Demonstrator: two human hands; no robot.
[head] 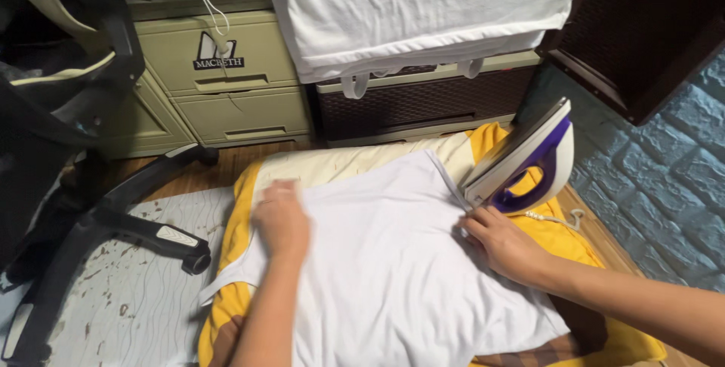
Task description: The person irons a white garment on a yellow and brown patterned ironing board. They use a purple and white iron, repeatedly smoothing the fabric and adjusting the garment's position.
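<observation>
White garment point(393, 261) under both hands: left hand point(281, 220) flat, fingers spread; right hand point(504, 245) pinching edge beside iron point(529, 159)

The wooden floor point(226, 167) is covered in part by a pale grey mat point(143, 291) with a wavy pattern and brown stains. On the floor a yellow cloth point(240, 223) is spread, and a cream layer point(340, 163) is laid over it. A white garment point(393, 276) is laid flat on these. A purple and white iron point(525, 163) is stood on its heel on the yellow cloth, just beside the garment's edge.
</observation>
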